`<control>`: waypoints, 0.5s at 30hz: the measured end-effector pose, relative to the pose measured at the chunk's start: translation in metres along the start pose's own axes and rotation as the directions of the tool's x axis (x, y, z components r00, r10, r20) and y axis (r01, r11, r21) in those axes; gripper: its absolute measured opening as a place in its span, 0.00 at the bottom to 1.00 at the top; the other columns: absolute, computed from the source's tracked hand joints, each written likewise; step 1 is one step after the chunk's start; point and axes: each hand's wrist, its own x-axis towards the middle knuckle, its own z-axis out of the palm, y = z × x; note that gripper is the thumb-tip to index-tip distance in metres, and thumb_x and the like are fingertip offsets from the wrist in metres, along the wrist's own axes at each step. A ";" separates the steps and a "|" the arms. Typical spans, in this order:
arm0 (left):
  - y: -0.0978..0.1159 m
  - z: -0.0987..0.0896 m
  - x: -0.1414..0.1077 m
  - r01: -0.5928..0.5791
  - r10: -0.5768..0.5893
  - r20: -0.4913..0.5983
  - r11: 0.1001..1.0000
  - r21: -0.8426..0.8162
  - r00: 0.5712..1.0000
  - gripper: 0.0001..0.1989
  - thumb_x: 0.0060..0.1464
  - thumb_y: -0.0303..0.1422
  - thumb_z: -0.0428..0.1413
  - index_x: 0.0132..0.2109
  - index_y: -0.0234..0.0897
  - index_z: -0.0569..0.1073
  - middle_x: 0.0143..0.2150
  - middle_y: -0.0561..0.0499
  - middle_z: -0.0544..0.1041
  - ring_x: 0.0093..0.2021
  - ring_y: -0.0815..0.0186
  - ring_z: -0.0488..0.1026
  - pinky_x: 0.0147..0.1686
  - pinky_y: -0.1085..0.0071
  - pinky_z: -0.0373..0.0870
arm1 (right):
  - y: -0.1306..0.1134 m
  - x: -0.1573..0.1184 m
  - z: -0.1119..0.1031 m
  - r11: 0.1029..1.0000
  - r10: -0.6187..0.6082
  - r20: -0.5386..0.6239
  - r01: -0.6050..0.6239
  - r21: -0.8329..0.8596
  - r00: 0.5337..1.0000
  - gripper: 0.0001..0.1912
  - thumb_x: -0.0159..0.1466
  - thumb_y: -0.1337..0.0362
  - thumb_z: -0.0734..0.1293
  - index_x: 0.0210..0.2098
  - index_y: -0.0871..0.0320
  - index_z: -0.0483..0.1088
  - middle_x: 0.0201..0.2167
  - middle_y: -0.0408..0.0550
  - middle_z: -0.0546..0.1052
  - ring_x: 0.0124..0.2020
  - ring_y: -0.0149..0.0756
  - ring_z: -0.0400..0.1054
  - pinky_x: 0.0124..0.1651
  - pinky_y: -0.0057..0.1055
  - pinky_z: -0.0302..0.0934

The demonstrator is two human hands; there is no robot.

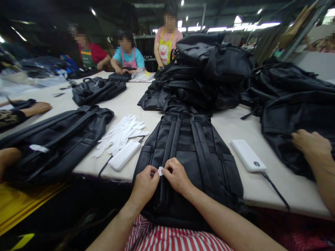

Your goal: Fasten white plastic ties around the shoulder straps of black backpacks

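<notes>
1. The left hand pinches a small white piece between thumb and forefinger, its other fingers curled.
2. The right hand meets it from the right, thumb and forefinger closed at the piece's other edge, the remaining fingers bent.
3. The white piece is over the left strap of a black backpack, which lies flat at the near edge of the table, straps up; the hands hide part of that strap.
4. Left of the backpack, a loose pile of white strips lies on the table, with a white power bank at its near right side, between pile and backpack.
5. To the right lies a second power bank, its dark cable running over the near edge.
6. Just beyond the backpack, a tall heap of black bags blocks the far middle of the table.
7. Farther left is another black bag with a white strip on it; at far right, a co-worker's hand touches a dark bag.
</notes>
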 end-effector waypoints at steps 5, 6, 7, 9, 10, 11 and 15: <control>0.005 0.003 0.001 -0.009 0.008 0.011 0.997 0.077 1.000 0.09 0.50 0.38 0.50 0.30 0.38 0.70 0.27 0.51 0.75 0.28 0.64 0.71 0.30 0.72 0.61 | 0.000 -0.001 0.000 1.000 -0.018 0.009 0.018 -0.011 1.000 0.08 0.55 0.72 0.63 0.21 0.58 0.62 0.31 0.44 0.66 0.34 0.30 0.62 0.41 0.28 0.58; 0.006 0.003 0.001 -0.014 0.012 0.019 0.995 0.098 1.000 0.10 0.50 0.38 0.50 0.30 0.38 0.71 0.27 0.50 0.75 0.29 0.64 0.71 0.30 0.72 0.60 | 0.000 -0.001 0.000 1.000 -0.023 0.010 0.023 -0.013 1.000 0.08 0.55 0.72 0.63 0.21 0.58 0.62 0.31 0.44 0.66 0.34 0.30 0.62 0.41 0.28 0.58; 0.006 0.003 0.002 -0.014 0.011 0.032 0.994 0.110 0.999 0.10 0.51 0.38 0.50 0.30 0.38 0.71 0.27 0.50 0.75 0.29 0.64 0.71 0.30 0.72 0.60 | 0.000 -0.002 0.000 1.000 -0.026 0.010 0.026 -0.015 1.000 0.08 0.55 0.72 0.63 0.21 0.58 0.62 0.31 0.44 0.66 0.35 0.30 0.62 0.41 0.28 0.58; 0.007 0.003 0.002 -0.012 0.005 0.066 0.995 0.098 0.998 0.11 0.51 0.38 0.49 0.29 0.37 0.72 0.27 0.49 0.75 0.29 0.64 0.71 0.30 0.72 0.60 | 0.000 -0.002 0.000 1.000 -0.019 0.006 0.019 -0.012 1.000 0.08 0.55 0.72 0.63 0.21 0.58 0.62 0.31 0.44 0.66 0.35 0.30 0.62 0.41 0.28 0.58; 0.007 0.003 0.003 -0.017 0.011 0.074 0.996 0.085 0.997 0.12 0.51 0.38 0.49 0.28 0.37 0.72 0.26 0.49 0.75 0.29 0.64 0.71 0.30 0.72 0.59 | 0.001 -0.002 0.000 1.000 -0.011 0.001 0.011 -0.008 1.000 0.08 0.55 0.72 0.63 0.21 0.58 0.62 0.31 0.44 0.66 0.35 0.30 0.62 0.42 0.28 0.58; 0.006 0.003 0.002 -0.031 0.025 0.070 0.997 0.077 0.997 0.12 0.52 0.38 0.48 0.28 0.37 0.72 0.26 0.50 0.75 0.29 0.65 0.71 0.30 0.73 0.59 | 0.001 -0.002 0.000 1.000 -0.001 -0.006 0.001 -0.001 1.000 0.08 0.55 0.72 0.63 0.20 0.58 0.62 0.31 0.44 0.66 0.35 0.30 0.62 0.42 0.28 0.58; 0.005 0.004 -0.003 -0.102 0.101 0.017 0.987 0.121 0.995 0.14 0.56 0.37 0.44 0.31 0.39 0.72 0.28 0.51 0.76 0.31 0.65 0.72 0.30 0.74 0.60 | 0.001 -0.002 -0.001 0.999 0.039 -0.044 -0.038 0.024 0.998 0.08 0.53 0.73 0.62 0.19 0.57 0.62 0.31 0.44 0.67 0.35 0.30 0.63 0.41 0.28 0.58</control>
